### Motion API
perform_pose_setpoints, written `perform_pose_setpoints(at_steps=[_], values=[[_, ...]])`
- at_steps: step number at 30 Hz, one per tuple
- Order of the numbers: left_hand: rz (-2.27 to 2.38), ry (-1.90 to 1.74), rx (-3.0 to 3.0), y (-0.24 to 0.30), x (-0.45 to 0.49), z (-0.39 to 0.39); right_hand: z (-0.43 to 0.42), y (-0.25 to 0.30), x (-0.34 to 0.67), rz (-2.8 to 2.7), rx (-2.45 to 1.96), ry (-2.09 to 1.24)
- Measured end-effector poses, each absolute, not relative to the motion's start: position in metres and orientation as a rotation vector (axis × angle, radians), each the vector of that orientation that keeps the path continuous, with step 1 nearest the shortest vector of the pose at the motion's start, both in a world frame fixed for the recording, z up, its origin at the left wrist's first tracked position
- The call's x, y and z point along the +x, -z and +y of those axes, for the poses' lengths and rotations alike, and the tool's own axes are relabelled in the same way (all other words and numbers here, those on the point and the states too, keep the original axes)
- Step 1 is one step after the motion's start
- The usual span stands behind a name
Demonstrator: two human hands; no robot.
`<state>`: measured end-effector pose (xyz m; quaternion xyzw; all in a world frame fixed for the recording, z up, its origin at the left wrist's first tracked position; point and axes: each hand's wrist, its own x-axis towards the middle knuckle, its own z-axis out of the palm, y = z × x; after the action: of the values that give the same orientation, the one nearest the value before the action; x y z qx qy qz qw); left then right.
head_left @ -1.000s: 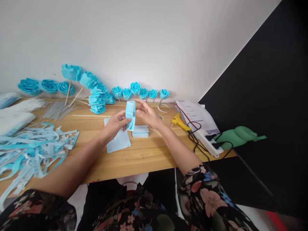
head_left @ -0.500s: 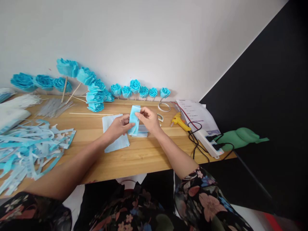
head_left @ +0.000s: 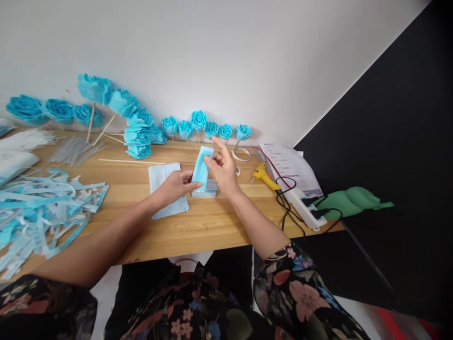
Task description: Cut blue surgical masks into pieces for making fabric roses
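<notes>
The left hand (head_left: 175,185) pinches the low end of a folded blue piece (head_left: 201,166) between thumb and fingers. The right hand (head_left: 225,171) is nearly closed too, with its thumb and bent fingers on the piece's top part and one finger sticking up. The piece is held up in front of a small pile (head_left: 211,190) on the wooden table (head_left: 212,229). Pale blue sheets (head_left: 159,175) lie partly behind the left hand
</notes>
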<state>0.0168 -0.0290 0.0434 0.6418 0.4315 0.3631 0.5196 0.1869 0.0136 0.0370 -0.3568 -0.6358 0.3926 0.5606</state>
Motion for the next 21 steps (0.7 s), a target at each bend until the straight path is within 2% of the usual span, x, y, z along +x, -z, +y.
perform_pose_setpoints(at_steps=[9, 16, 21], values=[[1.026, -0.905, 1.670, -0.033, 0.018, -0.026, 0.008, -0.040, 0.188, -1.609, -0.924, -0.916], [1.016, -1.251, 1.470, -0.044, 0.010, -0.023, -0.002, -0.046, 0.187, -1.716, -0.991, -0.893], [0.975, -1.399, 1.321, -0.039, 0.008, -0.018, -0.001, -0.043, 0.184, -1.749, -0.922, -1.007]])
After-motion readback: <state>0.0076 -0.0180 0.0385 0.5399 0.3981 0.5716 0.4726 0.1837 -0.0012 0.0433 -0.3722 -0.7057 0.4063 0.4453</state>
